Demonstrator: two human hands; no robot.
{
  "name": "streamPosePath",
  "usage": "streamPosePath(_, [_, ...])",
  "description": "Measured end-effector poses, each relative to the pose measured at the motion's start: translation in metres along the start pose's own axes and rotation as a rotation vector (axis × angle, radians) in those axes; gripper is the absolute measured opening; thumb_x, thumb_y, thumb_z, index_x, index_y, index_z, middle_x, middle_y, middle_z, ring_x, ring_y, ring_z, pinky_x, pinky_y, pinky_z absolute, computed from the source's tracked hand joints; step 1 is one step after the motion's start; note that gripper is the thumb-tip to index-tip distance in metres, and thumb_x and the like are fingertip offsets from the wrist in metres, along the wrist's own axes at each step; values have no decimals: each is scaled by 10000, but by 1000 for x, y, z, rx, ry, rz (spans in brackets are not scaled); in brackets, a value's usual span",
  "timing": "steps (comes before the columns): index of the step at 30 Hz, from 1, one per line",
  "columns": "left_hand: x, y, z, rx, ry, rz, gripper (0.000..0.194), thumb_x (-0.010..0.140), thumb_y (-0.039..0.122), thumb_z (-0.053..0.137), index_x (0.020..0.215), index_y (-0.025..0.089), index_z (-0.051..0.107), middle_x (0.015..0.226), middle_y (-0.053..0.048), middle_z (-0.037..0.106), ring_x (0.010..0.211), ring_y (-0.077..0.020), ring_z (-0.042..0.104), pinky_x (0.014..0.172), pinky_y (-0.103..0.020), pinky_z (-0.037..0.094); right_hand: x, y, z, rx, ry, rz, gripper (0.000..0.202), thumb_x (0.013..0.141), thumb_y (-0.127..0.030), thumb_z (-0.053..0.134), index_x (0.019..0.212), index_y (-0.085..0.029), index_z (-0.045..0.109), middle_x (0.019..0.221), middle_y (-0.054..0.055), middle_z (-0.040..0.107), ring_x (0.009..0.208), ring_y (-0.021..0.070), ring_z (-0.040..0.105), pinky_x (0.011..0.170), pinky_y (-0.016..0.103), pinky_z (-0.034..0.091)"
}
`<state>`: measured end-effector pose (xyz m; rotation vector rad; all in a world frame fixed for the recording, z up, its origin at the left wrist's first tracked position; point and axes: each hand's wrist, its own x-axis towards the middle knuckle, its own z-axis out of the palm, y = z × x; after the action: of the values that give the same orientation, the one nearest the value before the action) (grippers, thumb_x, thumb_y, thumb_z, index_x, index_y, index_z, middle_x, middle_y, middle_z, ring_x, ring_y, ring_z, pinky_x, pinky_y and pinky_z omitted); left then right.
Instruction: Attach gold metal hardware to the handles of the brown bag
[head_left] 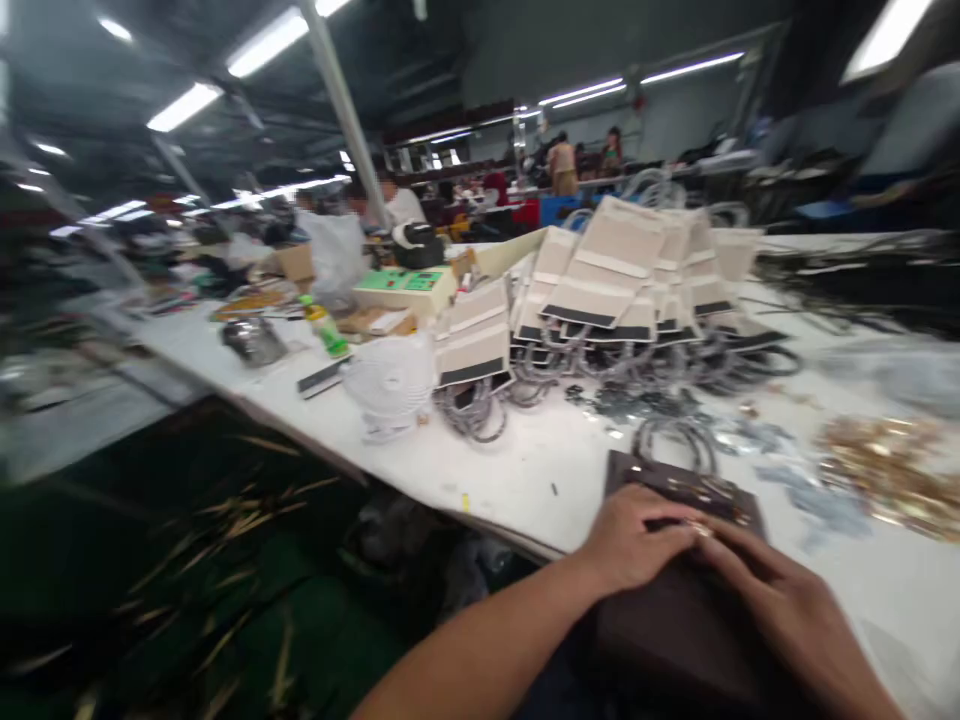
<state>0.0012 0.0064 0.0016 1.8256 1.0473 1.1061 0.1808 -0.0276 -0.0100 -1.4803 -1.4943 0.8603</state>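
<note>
Dark brown bag (pixel 675 630) is lying at the near edge of the desk (pixel 525 475), its body extending towards the wearer and its looped handles (pixel 679 440) pointing away. Left hand (pixel 637 540) and right hand (pixel 780 595) are meeting over its upper part; the fingers of both are pinching a small gold-coloured fitting (pixel 701 528) between them. Exact fingertip contact is blurring out.

Handling, judged by eye: bag is looking light, its panels fairly stiff but giving somewhat under pressure, its surface smooth and probably easy to scuff. Fitting is looking hard, small and slippery, so thumb-and-forefinger contact at its edges is seeming best. For steadying, the flat upper panel is offering firmer hold than the handles, which are likely flexing.
</note>
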Motion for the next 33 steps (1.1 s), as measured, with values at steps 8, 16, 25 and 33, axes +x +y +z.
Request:
streamPosePath(8, [10,0,-8,-7,-76,25,236,943,261,674,1164,279,754,1073,-17,736,1045,-199,660,986,-335,521,10,-11,-9,196,-43,29,357,894,-522,708,1132,-270,790,1197,34,753,1144,295,679,1058,379,505])
streamPosePath(16, [10,-9,-2,335,275,87,546,849,100,699,1359,243,566,1315,-72,600,1262,-248,519,1135,-446,430,10,-4,-5,191,27,3,361,940,-550,638,1047,-238,783,1202,79,734,1088,302,682,967,414,538])
streamPosePath(25, [38,-13,-15,688,154,-178,793,767,259,810,1463,154,446,1256,-150,624,1217,-349,539,1080,-494,442,11,-4,1,26,7,-98,322,952,-530,622,1012,-257,782,1538,104,512,1446,335,433,1210,531,327])
streamPosePath(33, [63,0,-6,81,308,-374,936,670,296,883,1474,166,423,1425,-184,537,1349,-357,500,1091,-413,412,2,0,4,45,39,-256,270,991,-469,606,1081,-266,759,1596,87,436,1472,314,401,1215,495,343])
